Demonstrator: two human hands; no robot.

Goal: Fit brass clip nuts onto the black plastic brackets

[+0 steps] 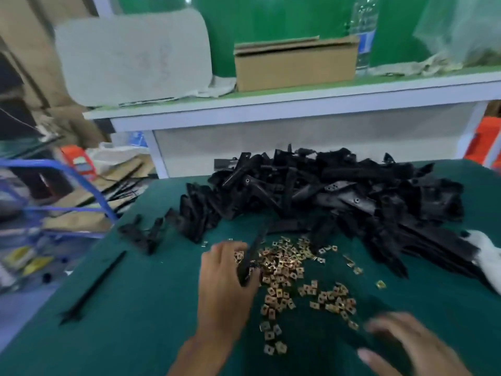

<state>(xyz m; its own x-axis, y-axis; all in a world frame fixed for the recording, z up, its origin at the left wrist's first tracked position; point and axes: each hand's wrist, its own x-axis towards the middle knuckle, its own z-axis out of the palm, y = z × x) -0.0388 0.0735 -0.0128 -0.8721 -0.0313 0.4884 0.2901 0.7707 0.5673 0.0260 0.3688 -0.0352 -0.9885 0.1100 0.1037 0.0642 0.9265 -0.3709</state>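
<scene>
A big heap of black plastic brackets (pixel 333 196) covers the far half of the green table (pixel 141 321). Several brass clip nuts (pixel 282 270) lie scattered in front of the heap. My left hand (pixel 225 283) grips one long black bracket (pixel 253 253), which points away toward the heap, right over the left edge of the nuts. My right hand (pixel 406 346) is blurred at the lower right, near the nuts' right edge, fingers spread and loosely bent; nothing shows in it.
A few loose brackets (pixel 143 234) and one long black strip (pixel 92 289) lie at the table's left. A white cloth (pixel 488 253) sits at the right edge. Behind stands a white shelf (pixel 271 104) with a cardboard box (pixel 295 63) and a bottle (pixel 363 33). A blue cart (pixel 54 191) is left.
</scene>
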